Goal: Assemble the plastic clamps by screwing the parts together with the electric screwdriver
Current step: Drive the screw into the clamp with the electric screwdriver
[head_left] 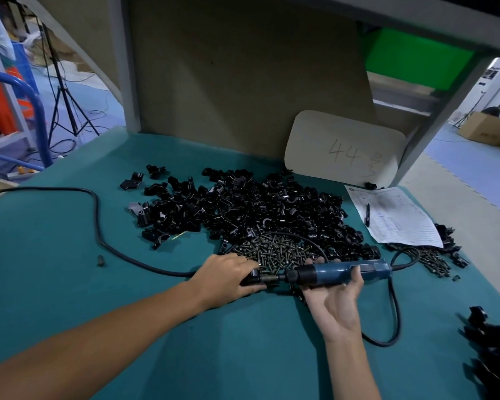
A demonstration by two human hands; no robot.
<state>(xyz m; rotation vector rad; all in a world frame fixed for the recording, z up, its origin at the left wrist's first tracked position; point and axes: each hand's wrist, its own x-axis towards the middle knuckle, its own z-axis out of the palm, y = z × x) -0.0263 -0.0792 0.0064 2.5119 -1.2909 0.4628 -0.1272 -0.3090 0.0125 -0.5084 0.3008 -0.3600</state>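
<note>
Two hands, near centre: your L hand [228,272] curls fingers over a black clamp [250,280]; R hand [334,301], palm up, wraps fingers round the blue screwdriver [344,271], bit at the clamp, by screw pile [274,251].

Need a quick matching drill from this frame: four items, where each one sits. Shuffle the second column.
Items
1. electric screwdriver
2. pen
3. board marked 44
4. clamp part at the screwdriver's tip

Places
A. lies on the paper sheet
B. gripped by the left hand
C. held in the right hand
D. leans against the back panel

Pairs: 1-C, 2-A, 3-D, 4-B
</note>
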